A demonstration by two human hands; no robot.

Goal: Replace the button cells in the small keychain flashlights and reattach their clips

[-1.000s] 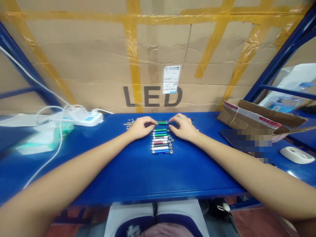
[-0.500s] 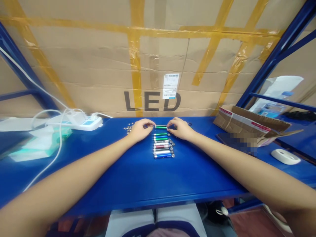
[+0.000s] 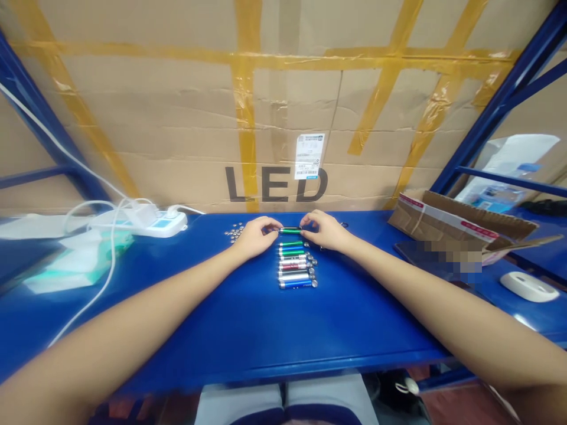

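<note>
My left hand (image 3: 257, 237) and my right hand (image 3: 326, 231) face each other at the far side of the row. Their thumbs and fingers close on opposite ends of a small green penlight (image 3: 290, 231), with a dark one right beside it. Nearer to me, several penlights lie side by side in a column, among them a red one (image 3: 291, 267), a silver one (image 3: 294, 277) and a blue one (image 3: 296, 284). Small round metal caps (image 3: 314, 283) sit at their right ends. Left of my left hand, small silver discs (image 3: 234, 231) are scattered, partly hidden by it.
A white power strip (image 3: 166, 225) with cables and a green-white packet (image 3: 75, 260) lie to the left. An open cardboard box (image 3: 447, 219), a dark flat object (image 3: 411, 260) and a white oval device (image 3: 528, 287) are on the right. A large carton (image 3: 186, 130) stands behind the blue table (image 3: 248, 330).
The camera view has shifted slightly. Both hands keep their hold at the two ends of the green penlight; the row of penlights looks the same.
</note>
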